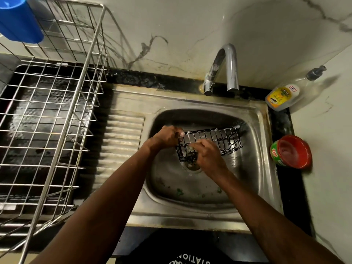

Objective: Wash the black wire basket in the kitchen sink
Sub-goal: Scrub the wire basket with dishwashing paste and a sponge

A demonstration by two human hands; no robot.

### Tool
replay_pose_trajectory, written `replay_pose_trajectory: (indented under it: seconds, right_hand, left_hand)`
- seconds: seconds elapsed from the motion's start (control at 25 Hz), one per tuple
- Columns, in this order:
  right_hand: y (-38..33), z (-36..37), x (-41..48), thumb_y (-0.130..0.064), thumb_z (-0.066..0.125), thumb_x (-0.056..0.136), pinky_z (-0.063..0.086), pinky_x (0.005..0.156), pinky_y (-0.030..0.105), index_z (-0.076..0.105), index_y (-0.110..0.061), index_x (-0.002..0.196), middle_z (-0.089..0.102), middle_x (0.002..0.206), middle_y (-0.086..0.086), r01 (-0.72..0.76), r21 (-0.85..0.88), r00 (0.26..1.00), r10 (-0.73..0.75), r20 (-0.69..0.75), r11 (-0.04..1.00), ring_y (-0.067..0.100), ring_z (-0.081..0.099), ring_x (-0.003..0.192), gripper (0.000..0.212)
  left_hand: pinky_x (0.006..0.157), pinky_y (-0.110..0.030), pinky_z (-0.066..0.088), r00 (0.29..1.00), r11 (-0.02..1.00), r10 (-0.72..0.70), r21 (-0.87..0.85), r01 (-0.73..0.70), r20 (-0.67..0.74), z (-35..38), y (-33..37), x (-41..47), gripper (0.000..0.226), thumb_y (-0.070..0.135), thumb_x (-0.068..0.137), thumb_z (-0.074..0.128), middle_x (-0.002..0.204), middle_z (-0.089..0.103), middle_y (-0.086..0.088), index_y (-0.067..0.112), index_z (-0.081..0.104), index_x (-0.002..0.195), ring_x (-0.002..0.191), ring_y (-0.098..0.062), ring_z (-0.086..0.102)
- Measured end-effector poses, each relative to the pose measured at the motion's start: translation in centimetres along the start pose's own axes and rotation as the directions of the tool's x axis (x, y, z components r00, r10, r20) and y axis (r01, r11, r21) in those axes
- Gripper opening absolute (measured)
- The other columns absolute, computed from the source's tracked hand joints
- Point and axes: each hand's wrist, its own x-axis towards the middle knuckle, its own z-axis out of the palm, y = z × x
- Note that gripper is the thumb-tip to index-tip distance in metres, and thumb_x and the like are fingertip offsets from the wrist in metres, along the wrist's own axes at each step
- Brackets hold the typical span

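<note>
The black wire basket [226, 140] is held over the bowl of the steel sink [262, 130], above the drain, with white suds along its top rim. My left hand [167, 137] grips the basket's left end at the rim. My right hand [208, 155] presses against the front left side of the basket, fingers curled around something pale and sudsy that I cannot make out. The basket's left front part is hidden behind my right hand.
A chrome tap [226, 67] arches over the back of the sink, with no water visibly running. A dish-soap bottle [283, 97] and a red-lidded green tub [291, 152] sit on the right counter. A steel drying rack [49, 119] with a blue cup [19, 21] stands left.
</note>
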Motion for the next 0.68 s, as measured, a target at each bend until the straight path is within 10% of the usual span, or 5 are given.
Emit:
replay_pose_trajectory:
  seconds: [0.68]
  right_hand:
    - [4.3, -0.8, 5.1, 0.019, 0.06, 0.07, 0.054, 0.079, 0.032, 0.079, -0.005, 0.097, 0.072, 0.092, 0.014, -0.154, 0.059, 0.983, 0.159, -0.097, 0.986, 0.031, 0.064, 0.087, 0.04]
  left_hand:
    - [0.092, -0.036, 0.047, 0.997, 0.996, 0.082, 0.036, -0.081, -0.014, 0.3, 0.8, 0.3, 0.022, 0.011, 0.099, 0.052, 0.109, 0.071, -0.012, 0.002, 0.072, 0.098, 0.102, -0.029, 0.064]
